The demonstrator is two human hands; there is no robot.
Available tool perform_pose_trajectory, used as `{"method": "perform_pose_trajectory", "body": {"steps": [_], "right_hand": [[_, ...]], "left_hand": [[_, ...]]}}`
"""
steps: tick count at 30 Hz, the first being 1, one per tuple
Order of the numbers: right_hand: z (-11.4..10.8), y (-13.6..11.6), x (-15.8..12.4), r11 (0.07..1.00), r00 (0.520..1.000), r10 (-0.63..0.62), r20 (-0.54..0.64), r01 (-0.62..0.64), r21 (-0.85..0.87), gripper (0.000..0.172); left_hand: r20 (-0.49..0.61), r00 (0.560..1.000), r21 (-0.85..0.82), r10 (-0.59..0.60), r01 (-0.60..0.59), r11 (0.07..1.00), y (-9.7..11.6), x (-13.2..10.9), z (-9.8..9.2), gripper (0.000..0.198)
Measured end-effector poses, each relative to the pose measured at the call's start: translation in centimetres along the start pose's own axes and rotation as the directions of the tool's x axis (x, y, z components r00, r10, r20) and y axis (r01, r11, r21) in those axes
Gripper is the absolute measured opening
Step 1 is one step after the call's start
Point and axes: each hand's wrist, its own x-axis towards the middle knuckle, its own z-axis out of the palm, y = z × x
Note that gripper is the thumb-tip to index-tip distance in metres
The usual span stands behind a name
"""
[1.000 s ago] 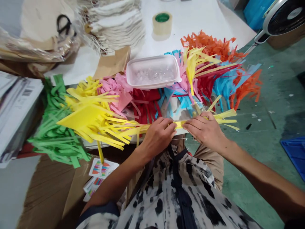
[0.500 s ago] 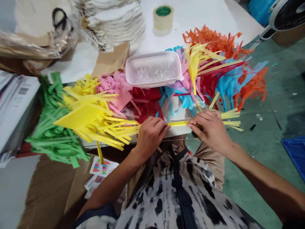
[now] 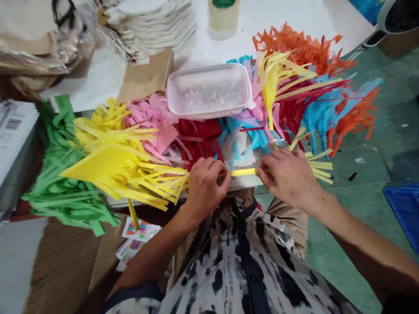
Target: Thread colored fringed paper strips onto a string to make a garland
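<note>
The left hand [image 3: 206,187] has its thumb and forefinger drawn together at one end of a flat, folded yellow strip [image 3: 244,172], and the right hand [image 3: 290,179] has its fingers curled closed on the other end; the strip stretches straight between them, on the near side of the white plastic tub [image 3: 209,114]. Loose yellow fringe [image 3: 321,168] fans out past the right hand, to the near right of the tub. A dark red tassel [image 3: 199,133] lies just before the tub, with pink [image 3: 163,131], yellow [image 3: 101,163] and green [image 3: 65,192] ones ranged to its left and an orange one [image 3: 297,48] to its right. Behind the tub stands a tape roll [image 3: 224,15] whose green core has markings too unclear to read. Far left of the tub, a paper stack [image 3: 19,144] bears a barcode [image 3: 13,122], its surrounding print illegible. Below and left of the tub, printed cards [image 3: 140,230] show coloured shapes; any lettering is too small to read.
</note>
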Motion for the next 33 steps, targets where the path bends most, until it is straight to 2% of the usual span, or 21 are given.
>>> {"method": "perform_pose_trajectory", "body": {"steps": [2, 4, 6, 8, 12, 14, 16, 19, 21, 23, 25, 27, 30, 33], "right_hand": [[-0.1, -0.7, -0.3, 0.999, 0.997, 0.012, -0.072, -0.016, -0.049, 0.022], [0.2, -1.3, -0.9, 0.997, 0.985, -0.048, -0.168, 0.039, -0.061, 0.016], [0.7, -1.6, -1.7, 0.990, 0.963, -0.138, -0.232, 0.131, -0.043, 0.017], [1.3, -1.4, -2.4, 0.982, 0.950, -0.185, -0.250, 0.185, -0.024, 0.019], [1.6, 0.0, -3.3, 0.982, 0.948, -0.176, -0.267, 0.187, 0.018, 0.020], [1.3, 0.5, -3.3, 0.977, 0.947, -0.181, -0.266, 0.204, 0.062, 0.020], [0.9, 0.6, -3.0, 0.973, 0.947, -0.178, -0.267, 0.210, 0.097, 0.016], [0.6, 0.5, -2.4, 0.974, 0.946, -0.170, -0.275, 0.204, 0.098, 0.013], [0.4, 0.5, -2.1, 0.975, 0.949, -0.171, -0.267, 0.202, 0.092, 0.016], [0.3, 0.6, -1.9, 0.975, 0.955, -0.169, -0.243, 0.198, 0.097, 0.017], [0.3, 0.8, -1.9, 0.976, 0.959, -0.164, -0.231, 0.192, 0.104, 0.018], [0.5, 0.9, -1.8, 0.975, 0.954, -0.164, -0.253, 0.195, 0.104, 0.018], [0.9, 0.7, -1.6, 0.972, 0.947, -0.182, -0.264, 0.213, 0.095, 0.019], [1.2, 0.3, -1.5, 0.982, 0.965, -0.157, -0.212, 0.176, 0.074, 0.023]], "left_hand": [[-0.017, 1.000, 0.031, 0.023, -0.022, 0.999, 0.3, 0.0, 0.1, 0.006], [-0.061, 0.988, 0.083, 0.139, -0.134, 0.988, 0.7, 0.0, 0.4, 0.014], [-0.094, 0.951, 0.144, 0.296, -0.281, 0.949, 1.0, -0.2, 0.6, 0.019], [-0.096, 0.926, 0.181, 0.364, -0.343, 0.922, 0.7, -0.7, 0.5, 0.018], [-0.112, 0.952, 0.187, 0.286, -0.262, 0.947, -1.6, -2.1, -1.9, 0.021], [-0.160, 0.958, 0.196, 0.239, -0.207, 0.958, -2.5, -2.6, -3.3, 0.020], [-0.224, 0.943, 0.219, 0.246, -0.197, 0.956, -2.5, -2.6, -4.0, 0.018], [-0.225, 0.908, 0.206, 0.353, -0.309, 0.928, -0.6, -1.6, -3.0, 0.020], [-0.133, 0.902, 0.161, 0.411, -0.389, 0.907, 0.7, -0.5, -1.4, 0.016], [-0.031, 0.903, 0.136, 0.429, -0.421, 0.897, 1.4, 0.5, 0.2, 0.012], [0.032, 0.907, 0.136, 0.419, -0.420, 0.897, 1.3, 1.0, 1.3, 0.019], [0.037, 0.912, 0.146, 0.409, -0.410, 0.900, 0.8, 1.1, 1.8, 0.019], [0.005, 0.910, 0.153, 0.414, -0.410, 0.899, 0.3, 0.9, 1.9, 0.016], [0.020, 0.916, 0.133, 0.401, -0.400, 0.907, 0.2, 0.6, 1.8, 0.016]]}}
